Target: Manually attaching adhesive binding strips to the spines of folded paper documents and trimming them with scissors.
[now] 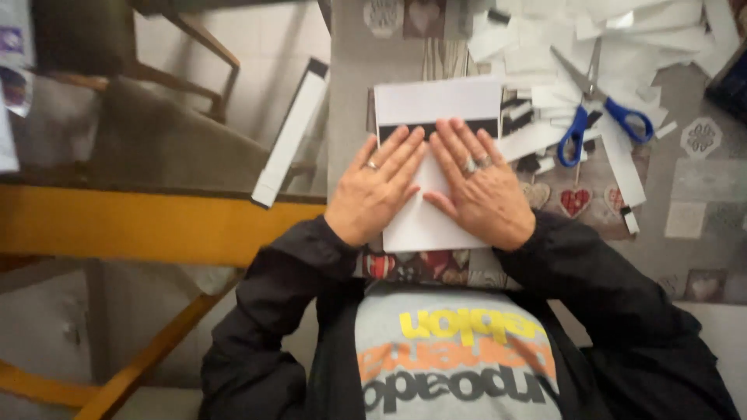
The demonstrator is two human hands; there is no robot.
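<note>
White folded paper (433, 148) with a black band lies at table centre, both hands, left (379, 187) and right (481, 187), spread flat on it; light, limp and creasable, likely best pinched at edges, scissors (595, 101) at two o'clock

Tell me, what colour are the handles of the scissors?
The scissors have blue handles, seen clearly in the head view, lying among white paper strips.

White sheet of paper (433, 155) with a black band across it, lying flat, pressed under both palms; band just beyond the fingertips, near edge showing below the wrists.
</note>
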